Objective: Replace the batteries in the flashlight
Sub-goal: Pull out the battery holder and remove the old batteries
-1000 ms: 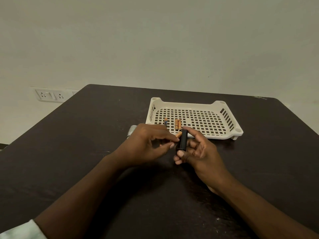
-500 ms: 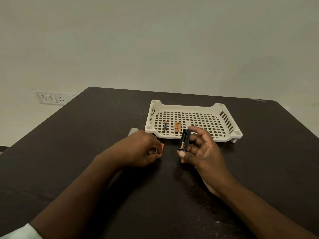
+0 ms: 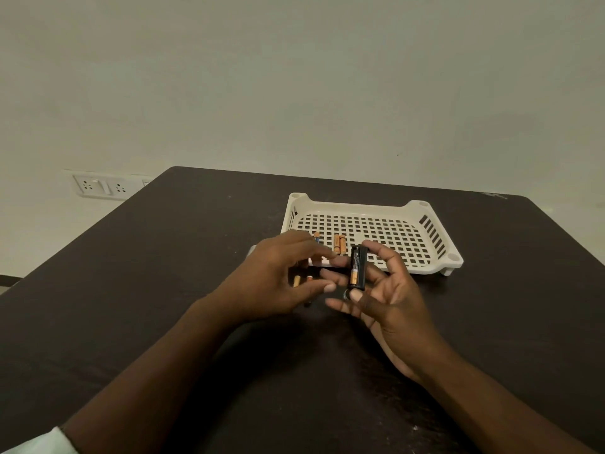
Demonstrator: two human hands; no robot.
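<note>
On the dark table, the cream perforated tray sits at the far side with a pair of orange batteries and one darker cell inside, near its front edge. The camera has tipped up since a second ago, so everything sits lower in view. Right hand holds the black battery holder upright, thumb at its base, fingers behind, one battery showing in it. Left hand, which was pulling a cell out a second ago, is now spread open and empty, fingers near the holder. Two loose batteries now lie on the table under it, so probably old cells out and one still to remove. Flashlight body mostly hidden behind the left hand.
</note>
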